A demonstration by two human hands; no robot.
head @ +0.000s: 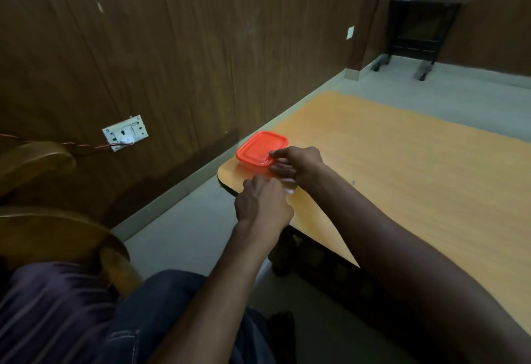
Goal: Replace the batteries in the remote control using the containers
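Observation:
A small square container with an orange-red lid (pixel 258 148) stands at the near left corner of the wooden table (pixel 402 168). My right hand (pixel 296 164) grips the container's near right corner, thumb on the lid and fingers curled against its side. Just in front of the container, my left hand (pixel 263 200) is curled over something white (pixel 288 188) at the table edge. Only a sliver of that white thing shows, and I cannot tell what it is. No remote or batteries can be made out.
The table's left edge drops to a grey floor beside a wood-panelled wall with a socket plate (pixel 125 133) and red cable. A wooden chair (pixel 57 237) is at my left. A dark stand (pixel 416 33) sits far back.

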